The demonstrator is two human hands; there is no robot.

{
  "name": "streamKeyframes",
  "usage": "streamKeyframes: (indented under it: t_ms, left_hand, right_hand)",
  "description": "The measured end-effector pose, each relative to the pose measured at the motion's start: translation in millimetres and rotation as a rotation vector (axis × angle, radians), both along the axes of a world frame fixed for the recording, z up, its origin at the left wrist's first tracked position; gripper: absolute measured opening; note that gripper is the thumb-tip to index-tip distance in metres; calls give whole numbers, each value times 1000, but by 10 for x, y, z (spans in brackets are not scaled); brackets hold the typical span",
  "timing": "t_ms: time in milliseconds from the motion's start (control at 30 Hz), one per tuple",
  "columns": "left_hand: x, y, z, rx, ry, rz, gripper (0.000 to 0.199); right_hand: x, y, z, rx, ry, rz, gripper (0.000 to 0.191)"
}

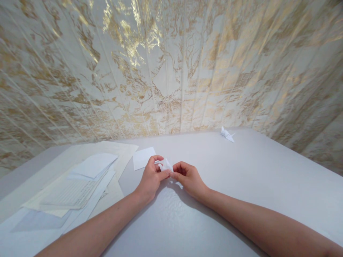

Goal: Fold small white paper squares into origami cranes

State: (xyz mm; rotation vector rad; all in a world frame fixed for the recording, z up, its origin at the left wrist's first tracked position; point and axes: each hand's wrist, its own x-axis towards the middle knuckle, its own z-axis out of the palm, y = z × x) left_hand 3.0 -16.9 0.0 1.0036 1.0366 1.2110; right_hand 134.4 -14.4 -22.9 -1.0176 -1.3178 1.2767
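A small piece of folded white paper (166, 165) is held just above the table, between both hands. My left hand (154, 175) grips it from the left, thumb in front and fingers curled behind. On its right edge, my right hand (187, 175) pinches it between thumb and forefinger. Part of the paper is hidden by the fingers. Just behind my left hand lies a flat white sheet (144, 157). Farther off, near the table's back right, rests a folded white paper crane (227, 134).
The white table (241, 171) runs back to a wall covering (171, 71) with a gold pattern. To the left lies a loose pile of papers (75, 189), some with printed lines, on larger cream sheets (123, 150).
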Motion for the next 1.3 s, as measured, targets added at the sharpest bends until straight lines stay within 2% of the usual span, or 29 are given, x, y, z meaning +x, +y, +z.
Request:
streamKeyframes:
  t_ms: [233,433,867,1067,1300]
  left_hand:
    - [-20,7,-5,27,15,-37,51]
    - [-17,14,-25,55,67,7,51]
    - [-4,10,-25,69,14,17,48]
    - [-8,-5,9,58,80,-9,47]
    - [-13,68,31,69,191,8,42]
  right_hand:
    - [18,-11,57,-4,-27,-37,15]
    - [13,-8,50,-6,-77,-76,17]
    - [10,-13,63,-62,-26,-23,20]
    - [26,10,22,-21,-56,-59,11]
    - [27,37,-15,38,-133,-94,10]
